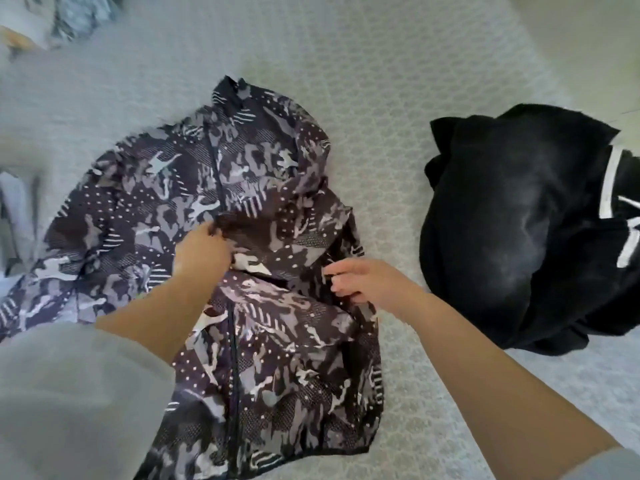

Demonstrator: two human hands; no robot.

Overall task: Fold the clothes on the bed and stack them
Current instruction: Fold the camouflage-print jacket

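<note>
A dark camouflage-print zip jacket (263,188) lies spread on the pale patterned bed (381,81), its collar pointing away from me. My left hand (202,251) grips a fold of the jacket near the zip at its middle. My right hand (367,280) pinches the jacket's right edge, fingers curled on the fabric. A black garment with white stripes (519,220) lies in a loose heap on the bed to the right, apart from both hands.
More patterned cloth (79,15) lies blurred at the far left corner. A pale grey-white item (17,209) sits at the left edge. The bed's right edge (554,64) runs along the upper right.
</note>
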